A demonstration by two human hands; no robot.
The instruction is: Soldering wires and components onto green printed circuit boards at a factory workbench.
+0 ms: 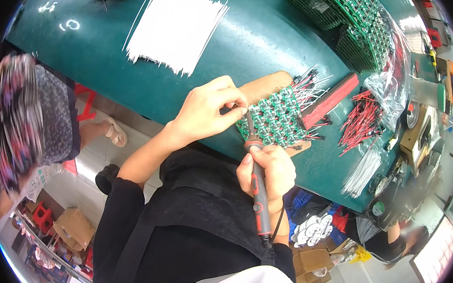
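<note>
My right hand (274, 172) grips a grey and red soldering iron (260, 200), its cord trailing down from the lower end. The metal tip points up at the left edge of a green circuit board panel (279, 116) crowded with small parts. Thumb and fingers of my left hand (205, 110) pinch together beside that tip, at the panel's upper left corner; whatever they hold is too small to make out. Beneath the panel lies a brown board (268, 85). Red, black and white wires (305, 94) stick out along the panel's right side, next to a red wooden bar (329, 100).
White wires (177, 28) lie in a wide pile on the green table (99, 62). Stacked circuit boards (365, 30) stand at far right, near a plastic bag (393, 91). Red-black wires (364, 120) and more white wires (362, 173) lie right. People are at left (53, 112) and right (383, 241).
</note>
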